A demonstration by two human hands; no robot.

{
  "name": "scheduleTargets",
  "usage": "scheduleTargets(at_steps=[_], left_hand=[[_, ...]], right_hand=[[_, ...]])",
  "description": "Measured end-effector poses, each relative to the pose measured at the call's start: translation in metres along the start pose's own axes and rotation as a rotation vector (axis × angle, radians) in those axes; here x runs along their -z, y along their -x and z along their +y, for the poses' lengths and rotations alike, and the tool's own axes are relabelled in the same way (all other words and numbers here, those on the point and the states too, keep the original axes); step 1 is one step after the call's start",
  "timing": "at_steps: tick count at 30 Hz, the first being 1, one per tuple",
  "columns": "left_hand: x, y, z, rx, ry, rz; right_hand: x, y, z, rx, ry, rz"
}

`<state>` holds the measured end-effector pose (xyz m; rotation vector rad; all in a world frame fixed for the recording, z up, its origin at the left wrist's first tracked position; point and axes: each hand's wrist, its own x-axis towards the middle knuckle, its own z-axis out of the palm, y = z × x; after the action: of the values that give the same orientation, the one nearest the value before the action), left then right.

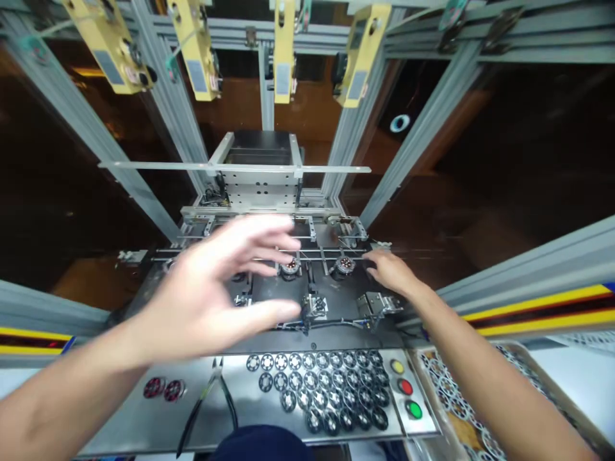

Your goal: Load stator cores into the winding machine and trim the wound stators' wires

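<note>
My left hand is raised over the left part of the fixture, blurred, with fingers and thumb apart and nothing in it. It hides part of the fixture behind. My right hand is at the fixture's right side, its bent fingers closed at the right end of a thin metal rod. Just left of that hand sits a round part with copper-coloured spots on the black plate. A similar round part stands by my left fingertips.
Several black-and-silver rings lie in rows on the metal ledge. Pliers and two reddish rings lie left. Yellow, red and green buttons are right, beside a box of rings. Yellow devices hang above.
</note>
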<state>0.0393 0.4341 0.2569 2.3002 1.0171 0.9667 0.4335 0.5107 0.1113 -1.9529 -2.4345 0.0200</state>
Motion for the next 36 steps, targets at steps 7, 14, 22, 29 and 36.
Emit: scheduleTargets(at_steps=[7, 14, 22, 29, 36], left_hand=[[-0.114, -0.063, -0.13, -0.028, -0.518, -0.474], [-0.144, -0.063, -0.169, -0.025, -0.615, -0.611], [-0.149, -0.073, -0.172, 0.018, -0.61, -0.686], [-0.144, -0.081, -0.167, 0.024, -0.533, -0.609], [-0.103, -0.044, -0.118, -0.004, -0.369, -0.374]], right_hand=[[-0.027, -0.03, -0.005, 0.127, 0.007, -0.117], [-0.041, -0.039, 0.001, 0.156, -0.009, -0.177], [-0.038, -0.044, 0.005, 0.154, -0.045, -0.224], [-0.037, -0.054, 0.011, 0.168, -0.101, -0.26], [-0.033, -0.06, 0.008, 0.165, -0.132, -0.294]])
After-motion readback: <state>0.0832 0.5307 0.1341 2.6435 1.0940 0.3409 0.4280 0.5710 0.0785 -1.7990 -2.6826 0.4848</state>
